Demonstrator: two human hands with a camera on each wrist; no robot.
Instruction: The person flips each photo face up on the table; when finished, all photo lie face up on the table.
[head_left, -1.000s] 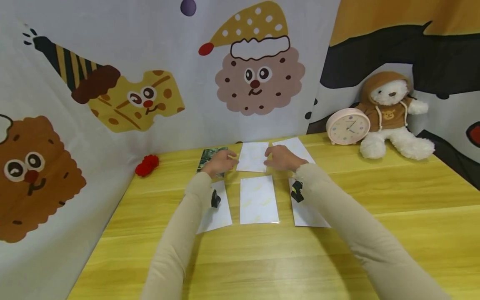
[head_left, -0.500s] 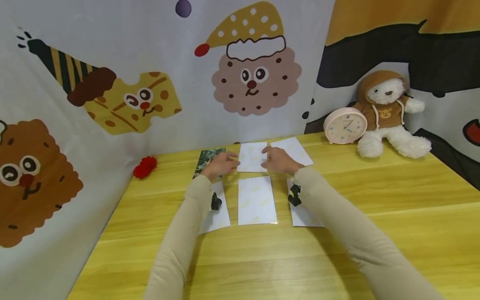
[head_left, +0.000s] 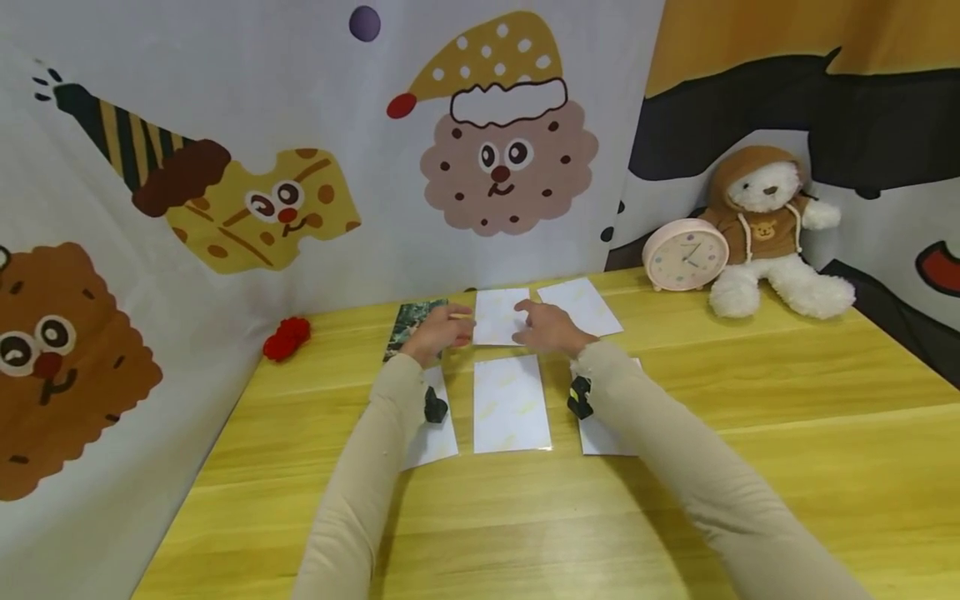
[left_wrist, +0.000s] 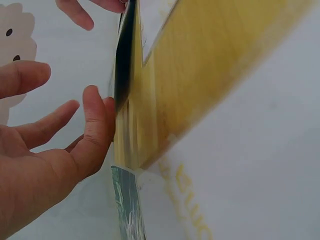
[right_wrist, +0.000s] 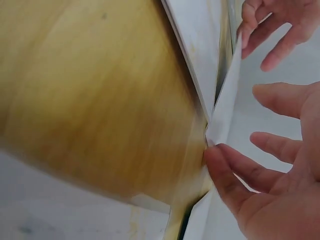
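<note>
Holds the white card (head_left: pixel 495 317) between left grip (head_left: pixel 440 329) and right grip (head_left: pixel 553 327): just right of the one, just left of the other, so nearer to neither. In each grip, sets thumb and finger together on a side edge, apparently pinching at the tips (with the other fingers spread clear of it). Keeps at least part of the card off the desk (head_left: pixel 525 517), with a dark underside visible in the left wrist view. Seems, from the foreshortened outline, to run lengthwise away from the body, across the line joining the grips; on that line, by judgement, hinges any lift or tilt. Behind the left grip, partly hidden, has the picture card (head_left: pixel 408 325); beyond the right grip, toward its outer side, the far right card (head_left: pixel 583 305). Bodyward of both, midway, has the near middle card (head_left: pixel 512 404), lying flat and apart.
</note>
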